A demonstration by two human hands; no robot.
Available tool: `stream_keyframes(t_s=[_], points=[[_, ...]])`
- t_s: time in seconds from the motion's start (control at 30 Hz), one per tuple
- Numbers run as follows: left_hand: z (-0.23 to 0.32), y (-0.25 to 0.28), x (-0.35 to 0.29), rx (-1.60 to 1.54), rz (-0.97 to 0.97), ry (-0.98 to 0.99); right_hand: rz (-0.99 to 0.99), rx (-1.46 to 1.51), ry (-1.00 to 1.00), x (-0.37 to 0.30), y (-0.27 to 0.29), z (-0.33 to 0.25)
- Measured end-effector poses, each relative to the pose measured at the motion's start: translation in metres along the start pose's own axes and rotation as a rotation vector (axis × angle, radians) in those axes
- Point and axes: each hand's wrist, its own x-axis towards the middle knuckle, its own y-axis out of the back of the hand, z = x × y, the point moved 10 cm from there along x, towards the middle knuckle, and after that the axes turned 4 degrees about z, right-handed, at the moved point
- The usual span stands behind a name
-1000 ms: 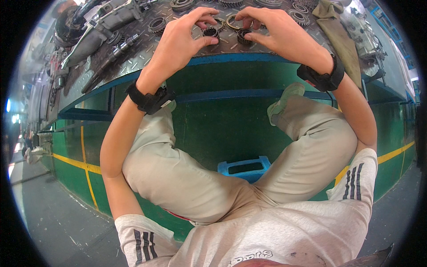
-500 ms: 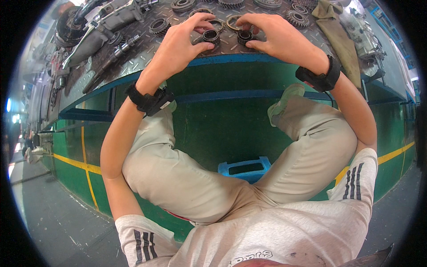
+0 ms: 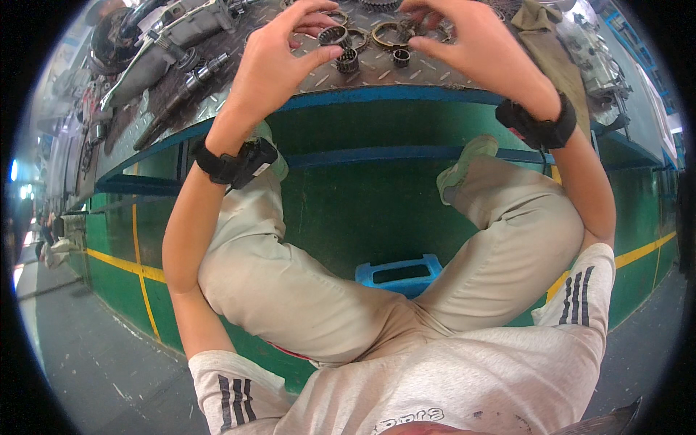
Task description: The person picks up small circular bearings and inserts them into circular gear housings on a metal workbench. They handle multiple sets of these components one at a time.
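My left hand (image 3: 283, 51) pinches a dark needle bearing (image 3: 333, 36) between thumb and fingers. It is held just above and behind another caged needle bearing (image 3: 347, 62) standing near the table's front edge. To the right, a smaller needle bearing (image 3: 401, 58) stands on the plate, apart from both hands. My right hand (image 3: 478, 43) has its thumb and fingers closed around a small dark ring-shaped part (image 3: 409, 29), partly covered by the fingers. Behind these, a brass-coloured synchronizer ring (image 3: 384, 35) lies flat between the hands.
The steel tread-plate table (image 3: 304, 81) has a blue front edge. On its left lie a splined shaft (image 3: 196, 81) and a grey gearbox housing (image 3: 170, 47). An olive cloth (image 3: 554, 58) hangs at the right beside a metal casting (image 3: 591, 54). A blue plastic stool (image 3: 399, 274) shows between my legs.
Both hands have moved farther back over the table, away from the two front bearings, which stay standing there. Each hand now has another ring-shaped part between its fingers.
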Motion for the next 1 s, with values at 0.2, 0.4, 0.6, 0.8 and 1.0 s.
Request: stream_keyframes(t_s=[0.2, 0.4, 0.6, 0.8, 1.0], points=[[-0.042, 0.001, -0.013, 0.030, 0.001, 0.009, 0.024, -0.135, 0.146, -0.014, -0.017, 0.031], [-0.034, -0.013, -0.016, 0.184, -0.097, -0.108, -0.105, -0.193, 0.069, -0.017, -0.033, 0.034], [-0.009, -0.028, -0.013, 0.213, -0.091, -0.202, -0.123, -0.047, 0.241, -0.009, -0.047, 0.003], [-0.004, -0.030, -0.010, 0.246, -0.080, -0.189, -0.096, -0.202, 0.321, -0.010, -0.048, -0.001], [-0.012, 0.010, -0.003, 0.160, 0.101, -0.104, -0.044, -0.239, 0.367, -0.014, -0.047, -0.002]])
